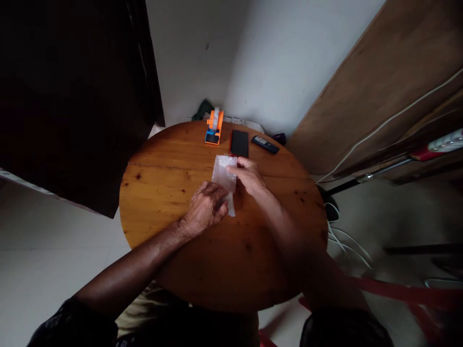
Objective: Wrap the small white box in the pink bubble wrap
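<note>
A whitish, see-through piece of bubble wrap (pixel 224 177) lies on the round wooden table (pixel 159 193) between my hands. My right hand (pixel 249 174) pinches its upper right edge between thumb and fingers. Across its lower left part rests my left hand (pixel 209 205), back upward, with the fingers curled onto the wrap. The left fingertips are partly hidden beneath that hand. Just past the wrap lies a dark phone-like slab (pixel 239 143) with a red edge, close to my right fingers.
An orange and blue tape dispenser (pixel 214 126) stands near the table's far edge. To the right of the slab lies a dark remote control (pixel 265 144). A wall rises behind the table. White cables (pixel 347 241) hang and coil at the right.
</note>
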`<state>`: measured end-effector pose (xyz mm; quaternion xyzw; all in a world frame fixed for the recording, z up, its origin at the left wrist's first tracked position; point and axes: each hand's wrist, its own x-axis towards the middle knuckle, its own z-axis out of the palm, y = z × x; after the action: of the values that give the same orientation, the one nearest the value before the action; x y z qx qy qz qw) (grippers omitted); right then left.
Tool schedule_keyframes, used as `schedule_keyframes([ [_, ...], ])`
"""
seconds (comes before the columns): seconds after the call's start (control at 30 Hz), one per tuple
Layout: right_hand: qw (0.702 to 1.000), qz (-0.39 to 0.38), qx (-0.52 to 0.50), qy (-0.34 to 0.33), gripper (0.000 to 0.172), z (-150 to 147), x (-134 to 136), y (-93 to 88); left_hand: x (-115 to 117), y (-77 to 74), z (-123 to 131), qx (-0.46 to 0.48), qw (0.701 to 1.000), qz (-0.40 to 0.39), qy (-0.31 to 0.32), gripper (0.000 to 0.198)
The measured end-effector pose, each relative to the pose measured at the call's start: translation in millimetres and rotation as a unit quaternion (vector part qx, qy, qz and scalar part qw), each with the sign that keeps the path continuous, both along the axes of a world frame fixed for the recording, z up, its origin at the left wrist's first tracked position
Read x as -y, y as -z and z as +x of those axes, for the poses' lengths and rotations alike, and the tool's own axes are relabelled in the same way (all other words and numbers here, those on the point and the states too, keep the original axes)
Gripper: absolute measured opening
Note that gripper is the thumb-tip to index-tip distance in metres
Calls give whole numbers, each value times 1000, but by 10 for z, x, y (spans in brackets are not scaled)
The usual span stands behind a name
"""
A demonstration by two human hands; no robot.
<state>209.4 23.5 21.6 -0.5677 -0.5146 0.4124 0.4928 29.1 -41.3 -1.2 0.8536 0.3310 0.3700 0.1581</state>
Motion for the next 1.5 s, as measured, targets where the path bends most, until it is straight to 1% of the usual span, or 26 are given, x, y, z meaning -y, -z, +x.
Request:
schedule_keyframes([
  [0.07,999,47,3,-9,20,-7,81,-68,-16,6,3,-6,1000,-3,-10,23],
  [0.17,994,98,37,-40,16,-37,294,-208,-22,3,6,-7,1000,-6,-17,21],
  [0.27,987,115,95,-66,14,-93,536,-317,-2,-9,-2,1,999,-9,-35,20],
  [0.37,983,105,145,-52,14,-146,728,-368,22,-6,-13,15,995,-29,-95,20],
  [0.47,978,91,182,-36,12,-171,871,-369,29,18,-11,36,984,-71,-156,33],
  [0.57,974,98,199,-50,7,-170,999,-310,22,44,-2,63,976,-85,-190,55],
  [0.63,970,113,205,-64,7,-166,1082,-233,12,55,-2,77,978,-75,-176,69],
  [0.67,968,121,208,-70,8,-166,1123,-187,4,59,-5,78,982,-70,-157,71],
  [0.7,966,130,211,-75,9,-167,1162,-138,-6,65,-9,74,987,-65,-131,67],
  [0.8,961,163,210,-81,8,-182,1263,6,-49,94,-32,54,995,-66,-49,40],
  [0.87,958,185,207,-75,7,-195,1311,80,-82,109,-56,54,995,-80,-3,32],
  [0.93,954,205,208,-66,8,-204,1340,132,-103,101,-94,63,993,-91,29,33],
  [1.0,950,212,219,-61,10,-205,1350,162,-105,61,-148,65,991,-97,59,37],
  [1.03,949,210,226,-60,10,-203,1350,172,-99,33,-178,57,990,-101,75,40],
  [1.1,949,200,236,-60,11,-196,1343,185,-82,-18,-229,21,988,-115,106,52],
  [1.17,949,201,235,-61,10,-191,1334,199,-68,-40,-253,-12,987,-118,110,65],
  [1.2,949,207,231,-61,10,-191,1331,207,-65,-35,-251,-16,987,-116,106,66],
  [1.3,951,212,218,-57,10,-204,1330,219,-73,29,-203,24,988,-111,102,56],
  [1.37,959,189,207,-45,9,-213,1328,198,-81,73,-161,61,986,-118,99,50],
  [1.43,969,161,184,-32,7,-208,1313,138,-80,85,-130,95,983,-133,87,48],
  [1.5,979,127,155,-30,8,-179,1273,46,-68,53,-115,125,976,-165,68,43],
])
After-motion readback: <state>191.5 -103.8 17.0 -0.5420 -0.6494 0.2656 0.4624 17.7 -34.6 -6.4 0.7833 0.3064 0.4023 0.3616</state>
